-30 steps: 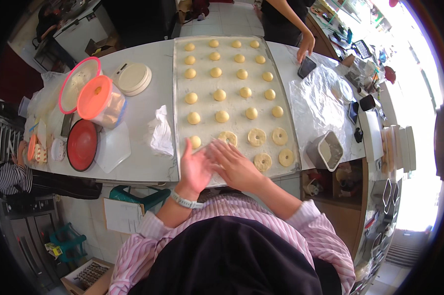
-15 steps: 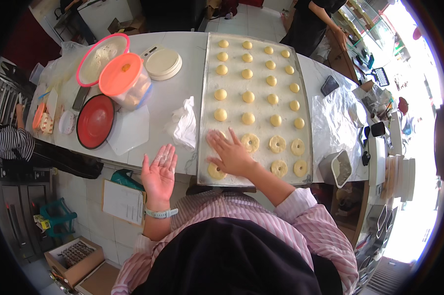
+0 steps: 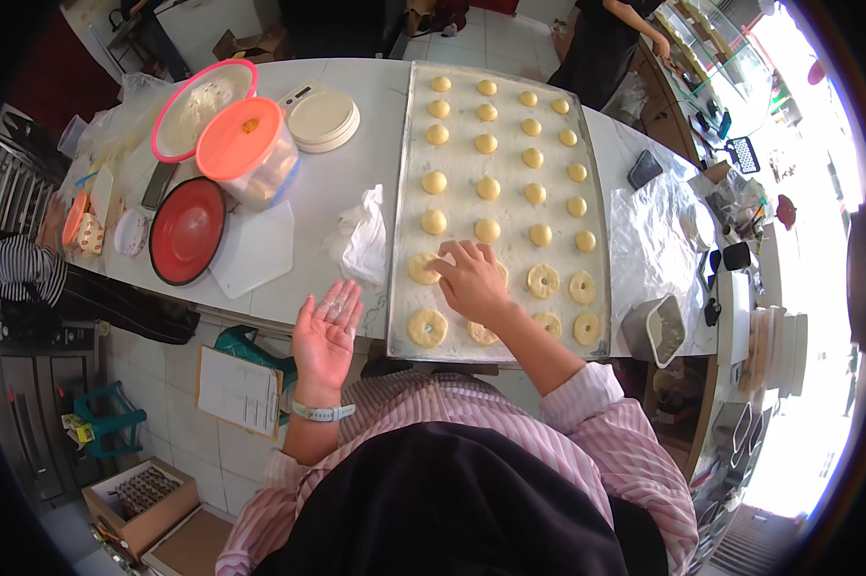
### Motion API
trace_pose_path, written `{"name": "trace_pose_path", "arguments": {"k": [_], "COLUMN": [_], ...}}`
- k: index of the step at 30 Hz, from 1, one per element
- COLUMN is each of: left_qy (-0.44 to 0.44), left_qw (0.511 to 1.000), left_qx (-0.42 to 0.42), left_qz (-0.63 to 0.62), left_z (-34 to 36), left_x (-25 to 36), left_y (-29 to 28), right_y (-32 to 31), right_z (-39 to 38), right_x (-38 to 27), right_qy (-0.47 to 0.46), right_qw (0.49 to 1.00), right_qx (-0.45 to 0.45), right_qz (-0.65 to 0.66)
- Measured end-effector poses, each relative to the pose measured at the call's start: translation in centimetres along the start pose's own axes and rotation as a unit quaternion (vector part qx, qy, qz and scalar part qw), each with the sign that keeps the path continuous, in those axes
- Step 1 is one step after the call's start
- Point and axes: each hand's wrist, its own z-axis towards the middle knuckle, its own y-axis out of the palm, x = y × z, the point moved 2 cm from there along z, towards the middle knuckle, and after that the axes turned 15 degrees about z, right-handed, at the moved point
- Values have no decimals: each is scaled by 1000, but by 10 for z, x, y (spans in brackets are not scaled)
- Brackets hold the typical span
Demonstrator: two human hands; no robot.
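My right hand (image 3: pixel 476 280) is over the near rows of a floured metal tray (image 3: pixel 404 173), fingers apart and bent, fingertips at a flattened dough round (image 3: pixel 421 268); whether they press it I cannot tell. Rounded dough balls (image 3: pixel 488 187) fill the far rows. Nearer lie dough rings (image 3: pixel 543 281), some partly hidden by my hand and arm. My left hand (image 3: pixel 324 338) is open, palm up and floury, beside the tray's near left corner, holding nothing. A crumpled white cloth (image 3: pixel 359 235) lies just beyond it.
Left on the counter: red dish (image 3: pixel 185 230), lidded tub (image 3: pixel 244 154), pink-rimmed bowl (image 3: pixel 207 106), scale (image 3: pixel 322 121). Right: foil sheet (image 3: pixel 649 250), metal container (image 3: pixel 653 326), phone (image 3: pixel 644 168). A person (image 3: pixel 605 48) stands across; another (image 3: pixel 25 269) at left. A clipboard (image 3: pixel 238 389) lies below.
My hands, together a second ago, have separated. My right hand has gone from flat to curled fingers and shifted slightly up-right. My left palm is turned up, now slightly further right than half a second ago.
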Motion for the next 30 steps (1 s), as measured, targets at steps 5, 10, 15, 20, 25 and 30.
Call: {"name": "trace_pose_path", "arguments": {"k": [5,10,15,20,25,30], "left_qy": [-30,-117,-122,-59,48,46], "left_qw": [999,990,982,973,966,936], "left_qx": [-4,-16,-30,-20,-11,-128], "left_qz": [26,80,144,220,255,324], "left_z": [3,5,25,44,38,44], "left_x": [-11,-39,-69,-84,-88,-79], "left_y": [0,13,31,44,76,83], "right_y": [5,13,17,-13,-28,-44], "right_z": [6,-2,-4,-15,-31,-33], "right_x": [-5,-4,4,-30,-50,-37], "right_qy": [-7,-53,29,28,52,81], "right_qw": [995,991,999,997,996,953], "right_qx": [-55,-41,-34,-4,68,127], "right_qz": [-78,-116,-18,72,-1,262]}}
